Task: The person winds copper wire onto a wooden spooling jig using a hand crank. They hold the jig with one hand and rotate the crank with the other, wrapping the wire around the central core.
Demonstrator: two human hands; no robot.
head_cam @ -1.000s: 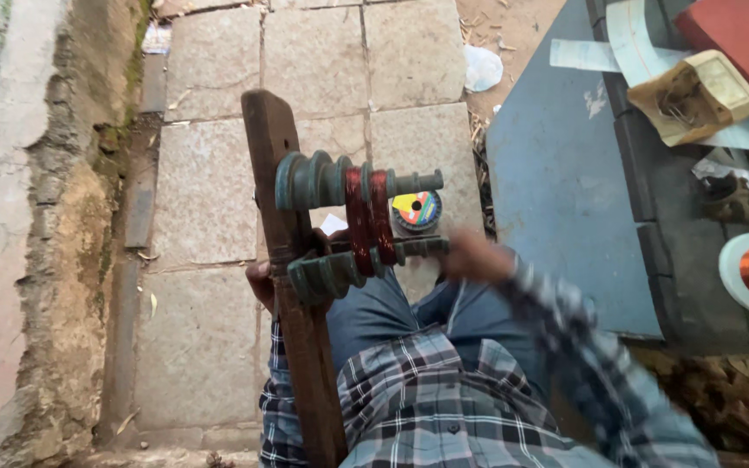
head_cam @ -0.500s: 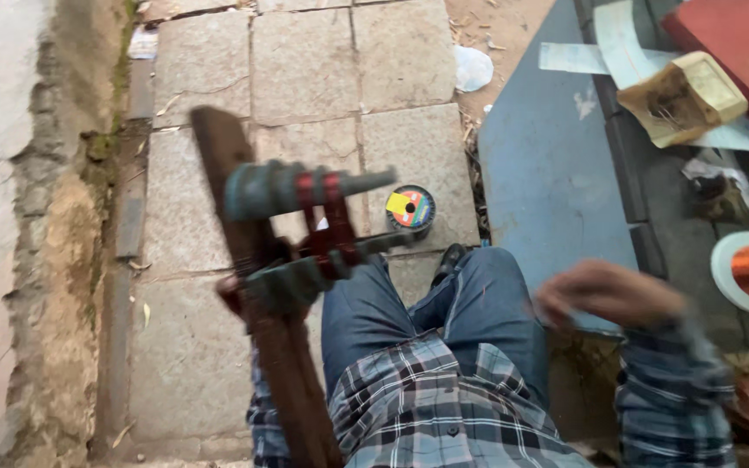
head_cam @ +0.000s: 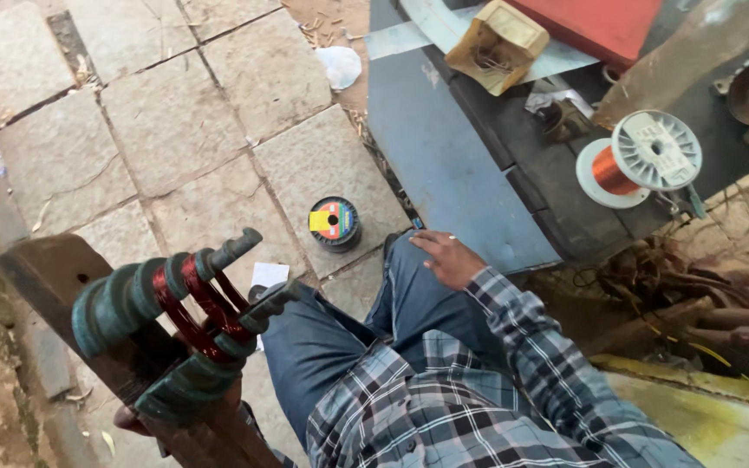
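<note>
Down at the lower left of the frame, the left hand [head_cam: 136, 419] grips the underside of a wooden winding former [head_cam: 123, 347], propping it so its red wire coils [head_cam: 197, 303] stay looped over the stepped green pegs. Meanwhile the right hand [head_cam: 446, 257] rests open and empty on the knee at centre, with a tape roll [head_cam: 334, 223] on the paving just above and a copper wire spool [head_cam: 643, 160] on the bench at upper right.
</note>
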